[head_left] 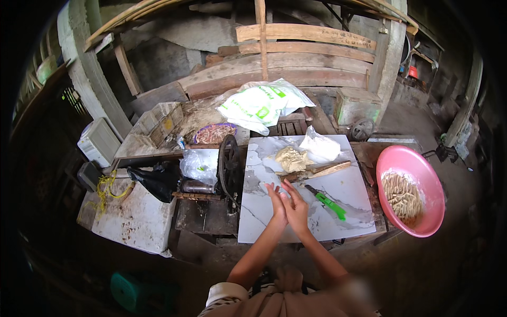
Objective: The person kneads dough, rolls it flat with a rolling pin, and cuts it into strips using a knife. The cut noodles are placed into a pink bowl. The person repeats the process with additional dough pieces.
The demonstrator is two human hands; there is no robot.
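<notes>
Hands: 2, left hand [276, 203] and right hand [297, 208], pressed palm to palm over the slab, fingers extended; can't tell if anything sits between.
Slab [259, 224]: 1, white with grey veining, under the hands.
Knife [331, 206]: 1, green handle, flat on slab just right of the right hand.
Wood [334, 168]: on slab beyond the fingertips; 1 or 2 pieces, can't tell.
Dough lump [293, 157]: 1, on slab behind the wood.
White plastic bag [320, 146]: 1, right of the dough, at slab's far edge.
Basin [387, 158]: 1, pink, right of slab; holds dough strips [402, 196], too many to count.
Wheel [222, 166]: 1, dark, upright, left of slab.
Black bag [157, 182]: 1, farther left.
Tray [198, 138]: 1, purple rim, strips inside, behind the wheel.
White-and-green sacking [266, 103]: 1 heap, beyond slab; layers uncountable.
</notes>
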